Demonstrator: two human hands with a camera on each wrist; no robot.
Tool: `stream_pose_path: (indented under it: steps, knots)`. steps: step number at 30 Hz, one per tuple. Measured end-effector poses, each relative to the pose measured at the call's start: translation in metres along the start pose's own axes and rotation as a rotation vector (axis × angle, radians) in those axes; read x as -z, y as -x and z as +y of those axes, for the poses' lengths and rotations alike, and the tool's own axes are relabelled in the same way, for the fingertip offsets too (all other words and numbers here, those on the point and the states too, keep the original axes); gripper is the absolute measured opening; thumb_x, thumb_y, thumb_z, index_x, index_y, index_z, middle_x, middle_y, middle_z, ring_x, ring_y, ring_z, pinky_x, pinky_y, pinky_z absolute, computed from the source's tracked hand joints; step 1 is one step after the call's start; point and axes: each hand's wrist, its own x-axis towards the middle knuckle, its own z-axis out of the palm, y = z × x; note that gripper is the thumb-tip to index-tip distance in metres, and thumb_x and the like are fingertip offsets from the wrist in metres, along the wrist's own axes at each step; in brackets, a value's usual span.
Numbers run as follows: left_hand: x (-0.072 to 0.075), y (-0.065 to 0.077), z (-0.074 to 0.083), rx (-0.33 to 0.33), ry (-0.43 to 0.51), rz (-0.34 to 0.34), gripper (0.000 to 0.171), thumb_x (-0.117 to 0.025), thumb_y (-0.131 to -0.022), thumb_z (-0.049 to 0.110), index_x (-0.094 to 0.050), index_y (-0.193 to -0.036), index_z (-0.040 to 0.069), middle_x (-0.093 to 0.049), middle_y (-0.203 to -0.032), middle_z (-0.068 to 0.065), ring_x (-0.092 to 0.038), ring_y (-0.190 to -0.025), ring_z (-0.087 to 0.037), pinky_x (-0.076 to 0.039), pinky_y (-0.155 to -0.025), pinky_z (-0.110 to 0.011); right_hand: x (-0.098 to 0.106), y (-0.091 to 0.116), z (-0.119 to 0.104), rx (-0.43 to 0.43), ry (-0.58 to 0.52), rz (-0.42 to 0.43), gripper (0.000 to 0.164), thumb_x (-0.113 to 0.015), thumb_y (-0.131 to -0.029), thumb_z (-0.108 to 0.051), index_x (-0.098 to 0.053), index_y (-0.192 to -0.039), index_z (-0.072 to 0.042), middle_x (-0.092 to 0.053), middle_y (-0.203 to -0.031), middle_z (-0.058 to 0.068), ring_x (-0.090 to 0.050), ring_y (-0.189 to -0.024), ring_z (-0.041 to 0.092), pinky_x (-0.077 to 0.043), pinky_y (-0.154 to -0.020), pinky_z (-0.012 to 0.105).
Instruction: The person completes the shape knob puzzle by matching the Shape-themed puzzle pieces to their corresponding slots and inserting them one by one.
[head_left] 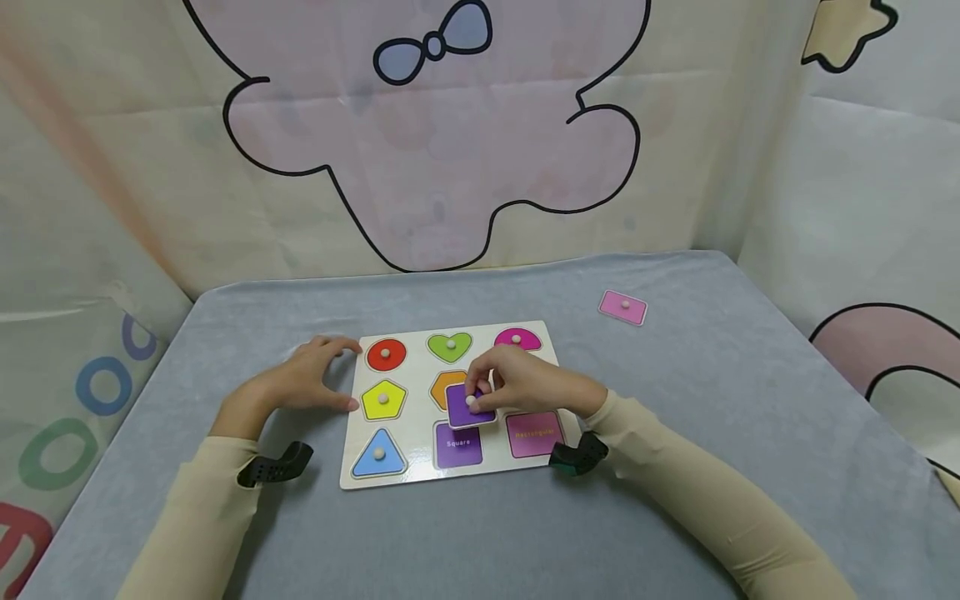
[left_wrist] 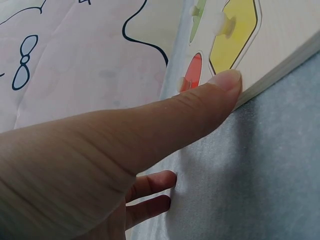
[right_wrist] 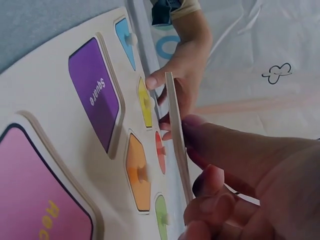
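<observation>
My right hand (head_left: 517, 385) pinches the white knob of a purple square puzzle piece (head_left: 459, 413), lifted over the white puzzle board (head_left: 348, 458). Seen edge-on in the right wrist view, the piece (right_wrist: 178, 135) is tilted away from the board. Below it lies the purple recess marked "Square" (head_left: 458, 447), with the pink rectangle recess (head_left: 535, 434) to its right. At the board's left edge my left hand (head_left: 303, 379) rests its thumb and index fingertip. In the left wrist view that thumb (left_wrist: 200, 110) lies at the edge beside the yellow pentagon piece (left_wrist: 237, 35).
Seated in the board are a red piece (head_left: 386, 355), a green heart (head_left: 450, 347), a magenta piece (head_left: 518, 339), an orange piece (head_left: 441, 388) and a blue triangle (head_left: 378, 458). A pink rectangle piece (head_left: 623, 307) lies on the grey cloth (head_left: 675, 375) at the back right.
</observation>
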Motion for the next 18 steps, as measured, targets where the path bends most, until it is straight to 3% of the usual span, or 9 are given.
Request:
stream_pose_path:
  steps: [18]
  knots:
    - [-0.001,-0.001,0.001,0.012,-0.005,0.014,0.086,-0.087,-0.075,0.045,-0.045,-0.145,0.018,-0.038,-0.151,-0.028,-0.037,-0.134,-0.046,-0.039,-0.107,-0.072,-0.017,-0.004,-0.002,-0.013,0.033,-0.089,0.011,-0.080,-0.087,-0.017,-0.071,-0.086,-0.012,-0.049,-0.068,-0.009,-0.047,-0.063,0.002,-0.041,-0.063,0.016]
